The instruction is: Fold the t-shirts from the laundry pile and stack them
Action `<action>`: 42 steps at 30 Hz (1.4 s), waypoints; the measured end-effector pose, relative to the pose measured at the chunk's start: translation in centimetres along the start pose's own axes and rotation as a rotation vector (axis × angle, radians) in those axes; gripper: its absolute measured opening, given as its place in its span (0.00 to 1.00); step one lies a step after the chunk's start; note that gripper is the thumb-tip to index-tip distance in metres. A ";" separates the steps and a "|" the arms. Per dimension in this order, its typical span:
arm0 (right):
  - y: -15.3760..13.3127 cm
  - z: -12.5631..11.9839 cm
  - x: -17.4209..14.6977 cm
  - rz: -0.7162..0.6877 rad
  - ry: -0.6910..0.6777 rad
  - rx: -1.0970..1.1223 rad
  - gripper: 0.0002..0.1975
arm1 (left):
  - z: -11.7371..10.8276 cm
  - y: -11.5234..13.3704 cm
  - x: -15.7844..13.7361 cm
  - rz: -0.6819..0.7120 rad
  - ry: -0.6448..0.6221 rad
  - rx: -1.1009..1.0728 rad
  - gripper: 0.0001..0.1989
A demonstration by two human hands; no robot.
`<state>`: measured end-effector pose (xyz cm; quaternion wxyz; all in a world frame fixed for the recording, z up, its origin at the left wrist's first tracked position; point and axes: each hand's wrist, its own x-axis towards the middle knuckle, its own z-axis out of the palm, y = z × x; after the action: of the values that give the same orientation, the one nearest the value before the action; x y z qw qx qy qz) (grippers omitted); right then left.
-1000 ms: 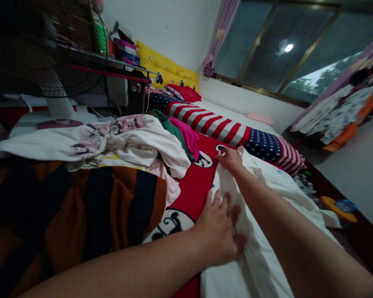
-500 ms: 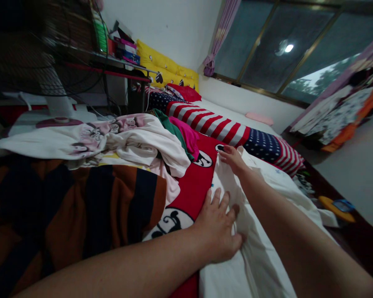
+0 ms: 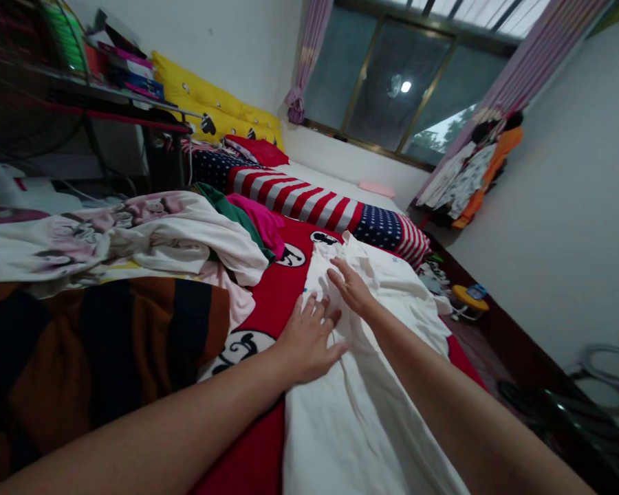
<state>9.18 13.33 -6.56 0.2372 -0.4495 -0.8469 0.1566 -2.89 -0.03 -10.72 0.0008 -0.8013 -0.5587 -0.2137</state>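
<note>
A white garment [image 3: 371, 405], possibly trousers, lies spread lengthwise on a red patterned blanket [image 3: 261, 302]. My left hand [image 3: 312, 337] rests flat on the garment's left edge, fingers spread and nothing held. Just beyond it, my right hand [image 3: 351, 285] is on or just over the white cloth near its far end, its fingers stretched out. The cloth is wrinkled under and around both hands. To the left, an orange-and-navy piece of clothing [image 3: 149, 330] lies beside a heap with a white printed garment [image 3: 186, 230], and green and magenta cloth behind it.
A second bed with a stars-and-stripes cover [image 3: 299, 196] stands beyond, below the window. Left is a desk [image 3: 128, 103] with boxes and cables. Clothes [image 3: 469, 179] hang by the right curtain. A yellow stool [image 3: 469, 299] stands on the floor at right.
The view has turned right, so the scene sits further left. My right hand has drawn back from the cloth's far edge toward my left hand, which stays flat on the cloth.
</note>
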 end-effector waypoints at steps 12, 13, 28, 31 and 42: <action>4.6 -9.9 -26.5 0.236 0.276 -0.152 0.20 | -0.6 0.2 0.2 0.013 -0.096 0.091 0.34; 4.6 -10.2 -27.8 0.260 0.282 -0.152 0.20 | -0.7 0.2 0.2 0.007 -0.112 0.095 0.34; -2.4 -11.1 -40.9 -0.058 -0.159 -0.278 0.30 | -11.4 5.6 -15.8 0.431 -0.489 -0.226 0.14; -1.6 -10.3 -40.9 -0.074 -0.110 -0.264 0.25 | -10.0 6.6 -16.8 0.412 -0.415 -0.101 0.14; -6.4 -11.7 -38.3 -0.146 -0.051 -0.228 0.15 | -18.3 7.2 -11.0 0.304 -0.534 -0.177 0.06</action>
<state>29.62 -21.57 -3.67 0.1736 -0.4068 -0.8953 0.0529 -5.88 -16.99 3.85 -0.1839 -0.9003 -0.3924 -0.0410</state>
